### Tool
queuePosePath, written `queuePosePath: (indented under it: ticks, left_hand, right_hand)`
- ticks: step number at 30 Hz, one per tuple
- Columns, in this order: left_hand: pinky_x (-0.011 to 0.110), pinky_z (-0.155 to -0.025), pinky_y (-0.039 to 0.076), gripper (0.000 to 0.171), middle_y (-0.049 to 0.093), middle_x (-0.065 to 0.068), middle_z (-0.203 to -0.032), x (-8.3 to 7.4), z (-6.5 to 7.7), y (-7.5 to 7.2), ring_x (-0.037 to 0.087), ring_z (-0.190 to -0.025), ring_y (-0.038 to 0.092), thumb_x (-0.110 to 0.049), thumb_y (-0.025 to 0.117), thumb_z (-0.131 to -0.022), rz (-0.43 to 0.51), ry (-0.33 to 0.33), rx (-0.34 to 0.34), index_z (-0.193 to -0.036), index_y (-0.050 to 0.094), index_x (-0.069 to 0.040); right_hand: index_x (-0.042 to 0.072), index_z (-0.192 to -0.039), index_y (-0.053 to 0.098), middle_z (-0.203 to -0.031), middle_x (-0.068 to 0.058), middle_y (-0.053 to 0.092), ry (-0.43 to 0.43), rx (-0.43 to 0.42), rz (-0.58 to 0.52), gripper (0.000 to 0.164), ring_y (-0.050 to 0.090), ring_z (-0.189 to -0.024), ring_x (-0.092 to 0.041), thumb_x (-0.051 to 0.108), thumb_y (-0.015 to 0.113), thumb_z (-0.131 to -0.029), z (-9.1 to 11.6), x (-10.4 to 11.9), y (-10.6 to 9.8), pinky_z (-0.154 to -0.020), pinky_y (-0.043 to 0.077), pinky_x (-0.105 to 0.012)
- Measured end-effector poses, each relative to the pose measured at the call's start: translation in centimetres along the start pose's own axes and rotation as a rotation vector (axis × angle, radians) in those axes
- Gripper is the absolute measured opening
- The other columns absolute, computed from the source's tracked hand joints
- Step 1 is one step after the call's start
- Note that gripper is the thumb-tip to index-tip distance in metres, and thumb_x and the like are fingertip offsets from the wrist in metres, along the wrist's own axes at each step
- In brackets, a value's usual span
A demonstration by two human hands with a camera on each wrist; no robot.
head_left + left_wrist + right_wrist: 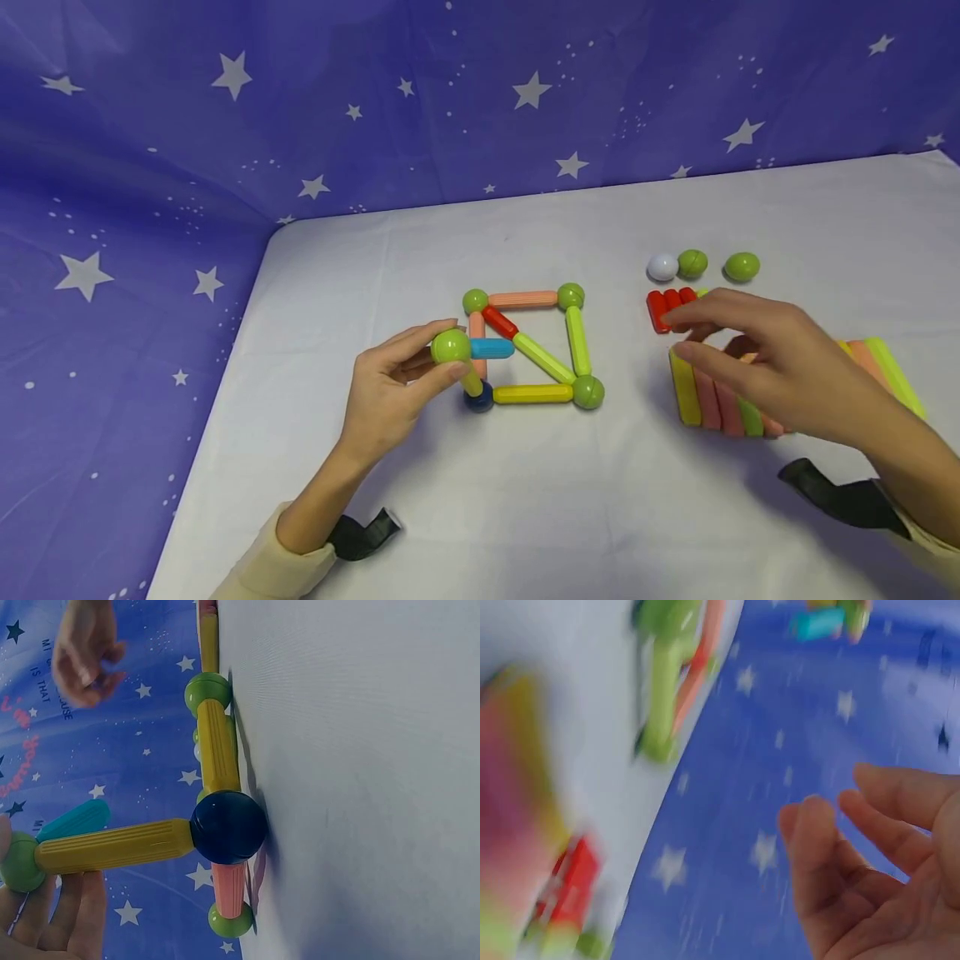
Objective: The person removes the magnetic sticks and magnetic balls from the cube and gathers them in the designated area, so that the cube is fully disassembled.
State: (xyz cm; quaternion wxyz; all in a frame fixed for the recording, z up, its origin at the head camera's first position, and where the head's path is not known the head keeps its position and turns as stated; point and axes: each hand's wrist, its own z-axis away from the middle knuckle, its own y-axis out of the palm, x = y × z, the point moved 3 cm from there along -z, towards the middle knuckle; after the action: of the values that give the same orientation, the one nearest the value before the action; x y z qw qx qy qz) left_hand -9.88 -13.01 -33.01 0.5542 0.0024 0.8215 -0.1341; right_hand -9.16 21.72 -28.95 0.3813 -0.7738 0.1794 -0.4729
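My left hand [384,402] pinches a green ball [451,347] between thumb and fingers. From that ball a blue rod [492,348] juts sideways, and a yellow rod [112,846] runs down to a dark blue ball [229,827]. The dark blue ball forms one corner of a flat frame, with green balls at the other corners. Its sides are salmon rods [523,299], a light green rod [577,340] and a yellow rod [532,393]; a red rod [500,322] and another light green rod cross it diagonally. My right hand [780,367], fingers loosely bent and holding nothing, hovers over loose rods.
Under the right hand lies a row of long rods [684,387] in several colours, partly hidden by it. Short red rods [657,312] sit behind them. Farther back are a white ball [663,267] and two green balls [742,267]. A starry purple cloth [480,100] rises behind the white table.
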Motion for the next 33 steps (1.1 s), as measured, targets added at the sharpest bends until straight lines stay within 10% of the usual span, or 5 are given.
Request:
queuePosePath:
  ticks: [11, 33]
  left_hand:
    - [0.038, -0.081, 0.058, 0.042, 0.07, 0.016, -0.113, 0.1, -0.1, 0.3, 0.025, -0.095, 0.07, 0.003, 0.075, -0.084, 0.057, 0.013, 0.031, -0.124, 0.066, 0.004]
    - [0.037, -0.081, 0.058, 0.039, 0.07, 0.014, -0.113, 0.2, -0.2, 0.3, 0.026, -0.097, 0.07, 0.005, 0.075, -0.084, 0.042, 0.007, 0.002, -0.122, 0.066, 0.005]
  right_hand:
    - [0.015, -0.113, 0.069, -0.106, 0.008, 0.066, -0.081, 0.197, -0.401, 0.023, 0.058, -0.094, -0.014, 0.009, 0.072, -0.091, -6.8, 6.3, 7.3, -0.056, 0.053, -0.031]
    - [0.012, -0.113, 0.069, -0.095, 0.008, 0.063, -0.163, 0.172, -0.276, 0.026, 0.055, -0.082, -0.009, 0.0, 0.065, -0.091, -7.7, 6.4, 10.1, -0.064, 0.049, -0.028]
